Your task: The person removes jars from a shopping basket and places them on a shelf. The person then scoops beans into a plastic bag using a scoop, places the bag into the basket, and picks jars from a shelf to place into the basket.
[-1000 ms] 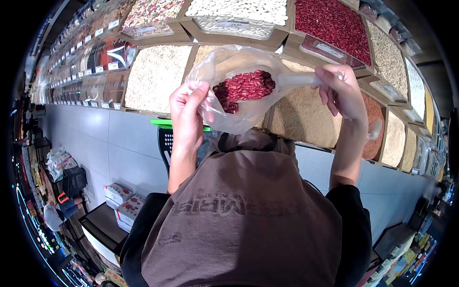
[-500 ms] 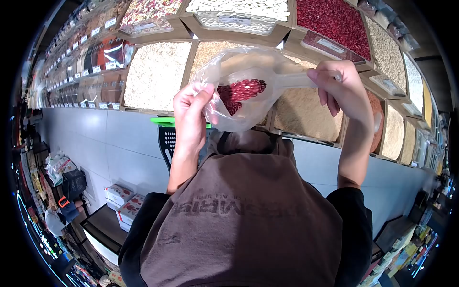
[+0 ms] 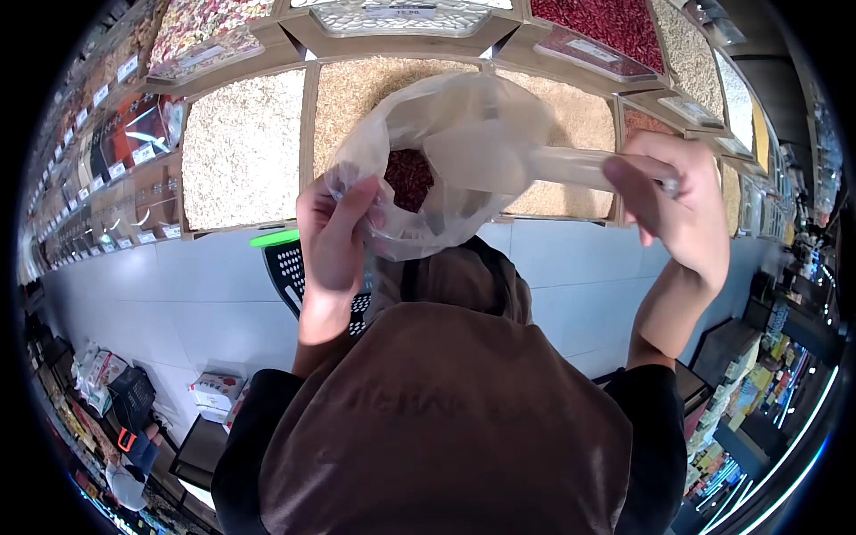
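Left of centre in the frame, your left hand (image 3: 332,234) pinches the rim of a clear bag (image 3: 437,234) between thumb and fingers, and the dark red beans (image 3: 409,181) lie inside it, just left of the frame's centre. Right of centre, your right hand (image 3: 679,201) is closed round the handle end of a pale scoop (image 3: 571,168), whose bowl sits within the bag's mouth, just beside the beans. Pale flakes (image 3: 242,147) fill a bin at upper left, white beans (image 3: 428,4) show at top centre, and a green-rimmed basket (image 3: 286,270) stands below your left hand.
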Available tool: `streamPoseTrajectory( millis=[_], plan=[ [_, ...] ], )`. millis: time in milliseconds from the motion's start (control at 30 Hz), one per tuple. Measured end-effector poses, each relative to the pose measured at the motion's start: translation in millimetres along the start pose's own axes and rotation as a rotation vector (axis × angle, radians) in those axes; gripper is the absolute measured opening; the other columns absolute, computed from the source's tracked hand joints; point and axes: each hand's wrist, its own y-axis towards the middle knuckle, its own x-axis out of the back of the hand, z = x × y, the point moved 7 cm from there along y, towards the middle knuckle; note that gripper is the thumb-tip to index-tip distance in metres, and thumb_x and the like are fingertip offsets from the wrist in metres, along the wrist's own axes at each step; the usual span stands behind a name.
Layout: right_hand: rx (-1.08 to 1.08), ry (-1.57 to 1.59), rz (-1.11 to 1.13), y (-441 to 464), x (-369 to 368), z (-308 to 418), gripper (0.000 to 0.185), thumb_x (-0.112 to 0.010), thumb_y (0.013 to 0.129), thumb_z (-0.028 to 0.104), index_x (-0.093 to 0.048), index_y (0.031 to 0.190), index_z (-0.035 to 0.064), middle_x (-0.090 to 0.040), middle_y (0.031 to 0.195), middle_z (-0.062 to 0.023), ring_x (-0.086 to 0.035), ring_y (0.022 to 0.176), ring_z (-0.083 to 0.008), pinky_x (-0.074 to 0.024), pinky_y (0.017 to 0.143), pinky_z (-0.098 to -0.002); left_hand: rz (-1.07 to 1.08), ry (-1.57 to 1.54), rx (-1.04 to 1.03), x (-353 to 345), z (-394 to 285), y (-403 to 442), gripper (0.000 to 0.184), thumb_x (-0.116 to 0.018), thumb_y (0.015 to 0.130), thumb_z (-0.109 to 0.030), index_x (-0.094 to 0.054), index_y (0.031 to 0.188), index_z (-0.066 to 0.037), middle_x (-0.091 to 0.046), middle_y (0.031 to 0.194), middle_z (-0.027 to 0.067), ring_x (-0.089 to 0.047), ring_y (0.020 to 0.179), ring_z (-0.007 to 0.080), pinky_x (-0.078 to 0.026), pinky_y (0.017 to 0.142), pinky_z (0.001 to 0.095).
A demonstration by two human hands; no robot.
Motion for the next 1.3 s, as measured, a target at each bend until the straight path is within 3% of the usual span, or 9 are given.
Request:
streamPoseTrajectory(
  millis=[200,400,533,600,667,733,867,1067,1300],
  plan=[
    [0.043,0.466,-0.313,-36,64,-54,0.040,-0.057,0.094,0.030,-0.059,0.071,-0.0025,-0.053,0.048,-0.0075,-0.038,0.029,-0.0088,-0.0265,0.029,-0.0191,0.013,0.243,-0.047,6,-12,-6,0.016,-0.056,0.093,-0.004,-0.058,0.078,-0.002,-0.059,0.069,0.0051,-0.054,0.055,0.0079,-0.040,0.051,0.0205],
    [0.075,0.804,-0.366,-43,83,-159,0.043,-0.052,0.098,0.030,-0.064,0.074,-0.0048,-0.055,0.047,-0.0089,-0.036,0.025,-0.0097,-0.0246,0.025,-0.0197,-0.101,0.800,-0.638,-14,-72,18,0.036,-0.045,0.099,-0.026,-0.062,0.085,0.003,-0.056,0.065,0.0031,-0.051,0.055,0.0092,-0.040,0.052,0.0224],
    [0.038,1.008,-0.229,-41,82,-226,0.041,-0.051,0.098,0.027,-0.066,0.075,-0.0039,-0.058,0.050,-0.0096,-0.038,0.025,-0.0099,-0.0243,0.024,-0.0196,-0.034,0.881,-0.610,-86,-114,57,0.025,-0.056,0.097,-0.019,-0.065,0.087,0.002,-0.058,0.067,0.0021,-0.049,0.056,0.0063,-0.041,0.052,0.0231],
    [-0.136,1.074,-0.386,-48,85,-265,0.041,-0.054,0.097,0.027,-0.066,0.074,-0.0042,-0.059,0.052,-0.0108,-0.038,0.025,-0.0108,-0.0247,0.024,-0.0204,0.089,1.051,-0.623,-142,-116,99,0.020,-0.061,0.094,-0.016,-0.065,0.090,0.003,-0.057,0.066,0.0008,-0.049,0.058,0.0038,-0.043,0.054,0.0227],
    [-0.159,1.078,-0.366,-54,91,-294,0.041,-0.056,0.096,0.029,-0.066,0.075,-0.0050,-0.060,0.054,-0.0115,-0.039,0.026,-0.0115,-0.0252,0.024,-0.0210,0.313,1.339,-0.598,-196,-100,153,0.026,-0.062,0.094,-0.022,-0.065,0.093,0.005,-0.063,0.073,0.0034,-0.058,0.067,0.0073,-0.048,0.063,0.0249],
    [-0.138,1.122,-0.284,-54,93,-312,0.042,-0.057,0.096,0.030,-0.066,0.075,-0.0055,-0.059,0.053,-0.0105,-0.039,0.026,-0.0113,-0.0255,0.024,-0.0211,0.526,1.629,-0.668,-237,-68,207,0.037,-0.052,0.099,-0.029,-0.061,0.117,0.001,-0.068,0.106,0.0129,-0.066,0.095,0.0198,-0.051,0.083,0.0311],
    [-0.169,1.162,-0.244,-57,97,-346,0.044,-0.056,0.096,0.032,-0.066,0.075,-0.0056,-0.054,0.047,-0.0086,-0.038,0.025,-0.0109,-0.0252,0.024,-0.0210,0.590,2.026,-0.631,-248,18,316,0.053,-0.046,0.099,-0.033,-0.043,0.140,0.000,-0.051,0.137,0.0228,-0.051,0.126,0.0350,-0.039,0.108,0.0391],
    [-0.180,1.179,-0.193,-62,103,-377,0.046,-0.055,0.096,0.032,-0.067,0.075,-0.0062,-0.053,0.046,-0.0075,-0.038,0.026,-0.0110,-0.0262,0.027,-0.0220,0.456,1.723,-0.522,-269,69,377,0.060,-0.034,0.101,-0.038,-0.031,0.146,0.001,-0.041,0.145,0.0237,-0.042,0.133,0.0347,-0.031,0.114,0.0371],
    [-0.194,1.177,-0.199,-61,120,-392,0.045,-0.056,0.096,0.031,-0.066,0.074,-0.0065,-0.052,0.045,-0.0070,-0.038,0.026,-0.0108,-0.0253,0.028,-0.0218,0.292,1.769,-0.434,-269,103,411,0.064,-0.028,0.101,-0.038,-0.025,0.147,0.007,-0.024,0.155,0.0209,-0.022,0.145,0.0299,-0.019,0.119,0.0342]
  ],
)
